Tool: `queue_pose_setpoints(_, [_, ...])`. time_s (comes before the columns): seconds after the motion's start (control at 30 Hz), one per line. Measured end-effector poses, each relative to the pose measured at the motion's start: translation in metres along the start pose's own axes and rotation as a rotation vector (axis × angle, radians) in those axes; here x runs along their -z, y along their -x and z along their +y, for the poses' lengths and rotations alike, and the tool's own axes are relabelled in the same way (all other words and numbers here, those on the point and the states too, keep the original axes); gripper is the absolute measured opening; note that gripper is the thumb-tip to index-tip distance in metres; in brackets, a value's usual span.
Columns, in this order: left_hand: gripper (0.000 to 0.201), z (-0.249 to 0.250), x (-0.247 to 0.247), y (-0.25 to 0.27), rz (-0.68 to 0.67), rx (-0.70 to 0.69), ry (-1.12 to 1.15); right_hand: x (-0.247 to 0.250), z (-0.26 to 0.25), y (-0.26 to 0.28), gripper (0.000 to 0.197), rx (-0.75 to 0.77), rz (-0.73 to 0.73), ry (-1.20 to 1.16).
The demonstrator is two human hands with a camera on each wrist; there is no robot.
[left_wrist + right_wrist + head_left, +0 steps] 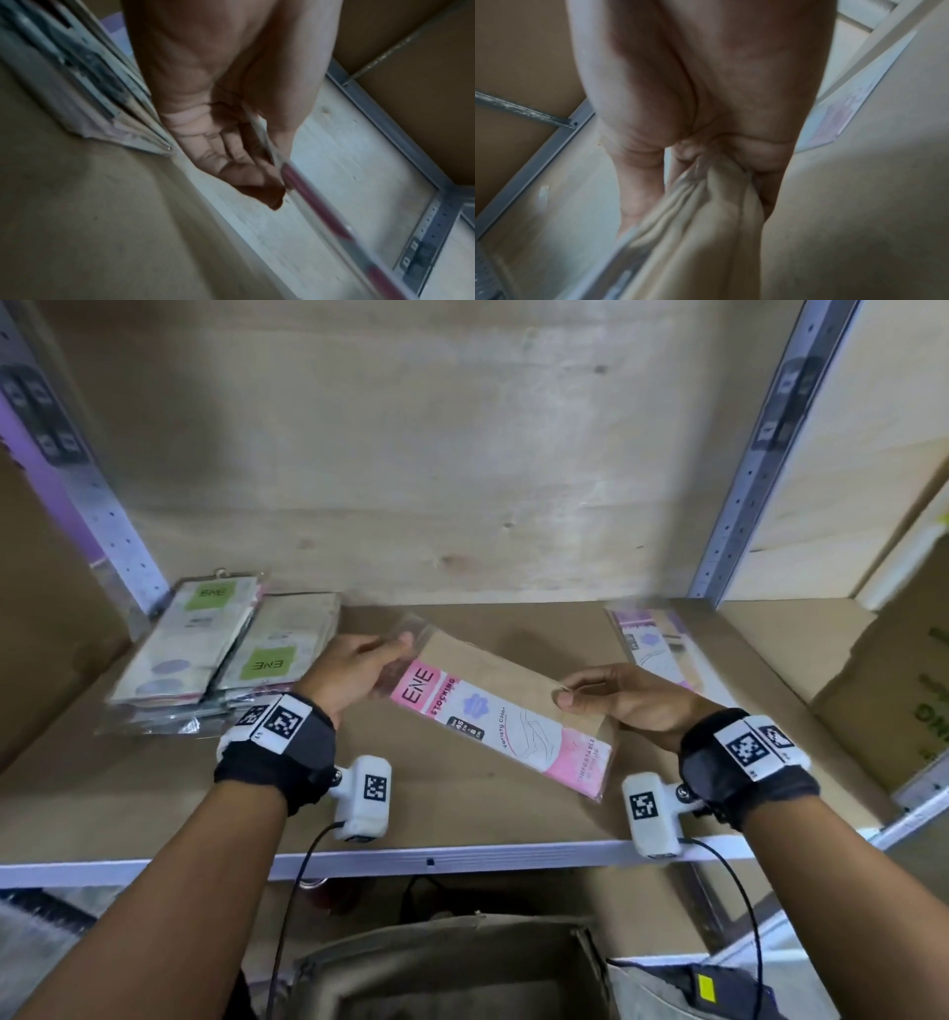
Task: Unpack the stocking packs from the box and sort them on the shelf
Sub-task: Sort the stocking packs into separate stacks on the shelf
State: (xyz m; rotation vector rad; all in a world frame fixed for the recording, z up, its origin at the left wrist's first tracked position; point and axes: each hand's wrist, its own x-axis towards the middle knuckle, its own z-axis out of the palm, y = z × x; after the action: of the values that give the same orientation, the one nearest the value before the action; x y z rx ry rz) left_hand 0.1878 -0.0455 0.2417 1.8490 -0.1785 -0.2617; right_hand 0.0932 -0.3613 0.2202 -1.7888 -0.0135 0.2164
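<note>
Both hands share the grip on a pink stocking pack (500,724): left hand (354,672) pinches its clear top edge, right hand (624,698) its beige side, above bare shelf (462,814). Left of the grip, green-label packs (226,649); right, another pack (652,639). The right wrist view alone shows bunched beige fabric (706,233).

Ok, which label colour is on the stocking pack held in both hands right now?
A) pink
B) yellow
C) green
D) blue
A: in the head view the pack held between the left hand and the right hand carries a pink ENE label, while the green-labelled packs lie stacked at the left of the shelf.
</note>
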Motion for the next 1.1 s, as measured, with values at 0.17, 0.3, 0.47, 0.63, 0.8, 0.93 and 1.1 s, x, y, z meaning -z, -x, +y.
queue_pose_setpoints(0.17, [0.032, 0.002, -0.004, 0.000, 0.044, -0.008, -0.200, 0.001, 0.000, 0.009, 0.032, -0.016, -0.043, -0.008])
queue_pose_setpoints(0.3, [0.050, 0.003, -0.012, 0.001, 0.083, -0.055, -0.175, 0.001, -0.003, 0.015, 0.031, -0.013, -0.032, -0.051])
queue_pose_setpoints(0.47, [0.039, 0.001, -0.013, 0.006, -0.028, 0.043, 0.383, -0.003, -0.009, 0.017, 0.032, -0.009, -0.090, -0.095])
queue_pose_setpoints(0.63, [0.025, -0.006, -0.008, 0.005, -0.129, 0.079, 0.575, -0.008, -0.015, 0.015, 0.030, 0.038, -0.113, -0.126])
queue_pose_setpoints(0.8, [0.059, -0.008, -0.013, 0.006, -0.210, 0.022, 0.557, -0.009, -0.015, 0.012, 0.029, 0.040, -0.100, -0.132])
queue_pose_setpoints(0.93, [0.050, -0.005, -0.014, -0.001, -0.135, 0.175, 0.717, -0.010, -0.015, 0.011, 0.029, 0.029, -0.060, -0.151])
queue_pose_setpoints(1.1, [0.079, -0.008, -0.007, -0.014, -0.002, 0.211, 0.712, -0.017, -0.020, 0.006, 0.016, -0.008, 0.136, -0.306])
